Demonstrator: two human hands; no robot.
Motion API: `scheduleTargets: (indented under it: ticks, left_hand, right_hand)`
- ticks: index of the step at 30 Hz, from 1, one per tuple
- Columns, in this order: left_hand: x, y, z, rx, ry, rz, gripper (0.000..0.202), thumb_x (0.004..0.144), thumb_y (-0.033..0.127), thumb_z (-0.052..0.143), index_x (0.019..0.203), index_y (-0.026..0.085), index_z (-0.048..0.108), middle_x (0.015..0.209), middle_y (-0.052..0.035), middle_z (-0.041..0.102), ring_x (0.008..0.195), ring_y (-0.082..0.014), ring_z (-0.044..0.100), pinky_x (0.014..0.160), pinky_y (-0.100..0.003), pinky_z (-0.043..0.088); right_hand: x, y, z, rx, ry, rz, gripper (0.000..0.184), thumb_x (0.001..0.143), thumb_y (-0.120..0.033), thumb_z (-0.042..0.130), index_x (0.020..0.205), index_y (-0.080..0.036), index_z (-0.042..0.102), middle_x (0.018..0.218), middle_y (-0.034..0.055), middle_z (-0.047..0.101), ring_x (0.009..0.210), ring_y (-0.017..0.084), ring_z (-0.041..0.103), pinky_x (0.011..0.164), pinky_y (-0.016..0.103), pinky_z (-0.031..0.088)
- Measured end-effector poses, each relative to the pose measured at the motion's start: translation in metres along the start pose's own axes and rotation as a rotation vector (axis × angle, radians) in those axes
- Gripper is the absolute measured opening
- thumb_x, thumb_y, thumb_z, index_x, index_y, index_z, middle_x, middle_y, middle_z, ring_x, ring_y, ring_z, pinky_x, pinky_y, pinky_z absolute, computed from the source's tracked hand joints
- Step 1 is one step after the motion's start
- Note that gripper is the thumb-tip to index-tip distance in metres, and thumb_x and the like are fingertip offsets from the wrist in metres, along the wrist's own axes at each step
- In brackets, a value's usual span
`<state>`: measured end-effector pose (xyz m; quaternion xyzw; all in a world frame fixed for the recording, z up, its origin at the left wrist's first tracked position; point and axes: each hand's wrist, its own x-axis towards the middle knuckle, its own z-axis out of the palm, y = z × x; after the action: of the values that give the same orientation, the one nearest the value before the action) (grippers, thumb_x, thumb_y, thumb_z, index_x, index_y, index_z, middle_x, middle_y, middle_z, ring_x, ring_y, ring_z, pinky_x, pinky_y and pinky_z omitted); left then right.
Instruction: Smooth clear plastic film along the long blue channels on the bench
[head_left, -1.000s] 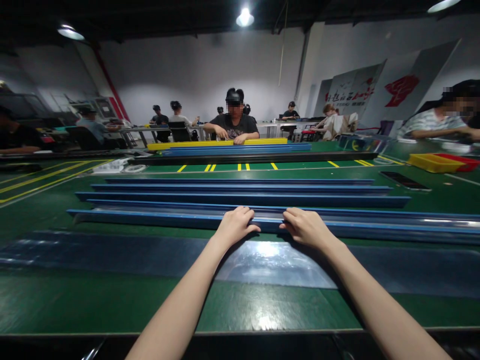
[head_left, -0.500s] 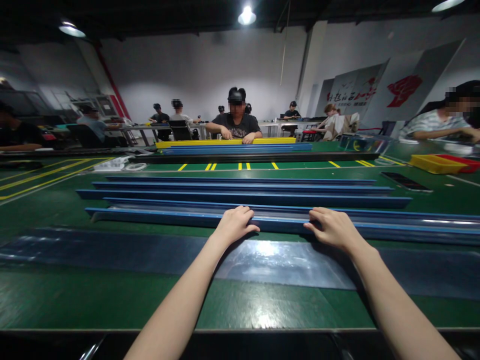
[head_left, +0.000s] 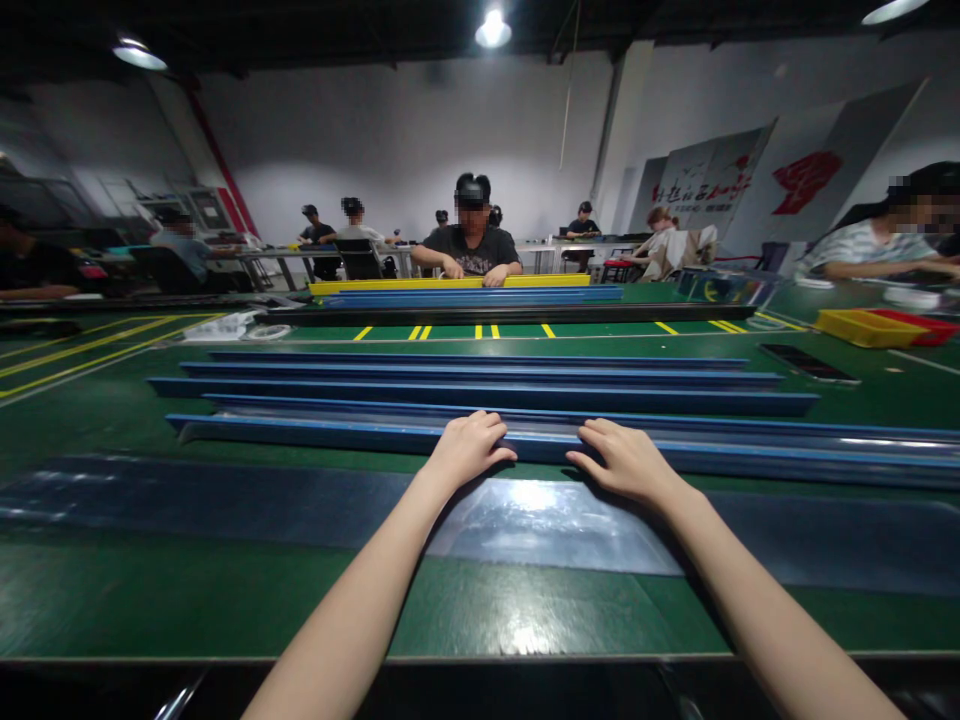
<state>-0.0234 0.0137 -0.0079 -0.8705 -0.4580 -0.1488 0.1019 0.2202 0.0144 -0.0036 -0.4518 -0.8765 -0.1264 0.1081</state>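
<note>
A long blue plastic channel (head_left: 315,432) lies crosswise in front of me, its trough facing up. My left hand (head_left: 469,445) is closed over its near wall, fingers inside the trough and thumb on the outer face. A short way to the right, my right hand (head_left: 624,460) pinches the same wall in a like manner. Nearer to me, a long transparent flat strip (head_left: 547,530) rests on the green table under my forearms, glossy with reflected light. My hands hide short stretches of the channel's near wall.
Several more blue channels (head_left: 480,393) lie parallel just behind. Farther back are a black bar (head_left: 480,316) and a yellow bar (head_left: 540,281), where a co-worker (head_left: 469,240) sits. A phone (head_left: 810,364) and a yellow tray (head_left: 862,327) are on the right.
My right hand has slid left along the channel's near wall, closer to my left hand. My left hand stays in nearly the same place.
</note>
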Motion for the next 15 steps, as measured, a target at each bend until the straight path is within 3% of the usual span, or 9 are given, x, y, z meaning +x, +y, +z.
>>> scheduleTargets:
  ticks: [15]
  left_hand:
    - [-0.0003, -0.0016, -0.0009, -0.022, -0.001, 0.005, 0.029, 0.077, 0.046, 0.051, 0.091, 0.021, 0.058, 0.09, -0.0022, 0.063, 0.088, -0.0173, 0.053, 0.071, -0.025, 0.041]
  right_hand:
    - [0.0054, -0.0049, 0.0002, 0.017, 0.028, -0.033, 0.025, 0.085, -0.034, 0.038, 0.071, -0.018, 0.051, 0.076, 0.0037, 0.057, 0.068, 0.014, 0.052, 0.054, 0.024, 0.026]
